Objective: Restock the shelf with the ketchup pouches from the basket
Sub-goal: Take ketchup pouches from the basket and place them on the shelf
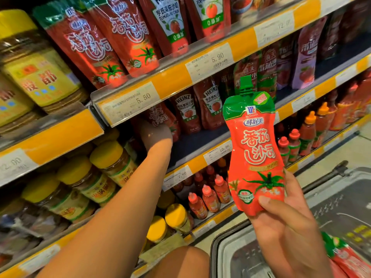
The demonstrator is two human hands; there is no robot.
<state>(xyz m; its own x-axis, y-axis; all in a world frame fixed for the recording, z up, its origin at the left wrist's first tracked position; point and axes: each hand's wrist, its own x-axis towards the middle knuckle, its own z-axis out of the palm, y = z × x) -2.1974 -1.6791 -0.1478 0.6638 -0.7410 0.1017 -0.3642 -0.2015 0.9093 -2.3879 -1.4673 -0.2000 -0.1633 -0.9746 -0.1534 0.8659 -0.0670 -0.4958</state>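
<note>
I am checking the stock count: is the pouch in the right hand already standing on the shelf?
No, the right hand grips the ketchup pouch by its bottom and holds it upright in the air, in front of the shelf.

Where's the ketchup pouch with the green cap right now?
In the head view, right of centre: the right hand holds the ketchup pouch upright by its bottom, before the shelf, above the basket.

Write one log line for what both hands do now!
left hand: reaching into shelf at pouch | right hand: holds ketchup pouch upright
</note>
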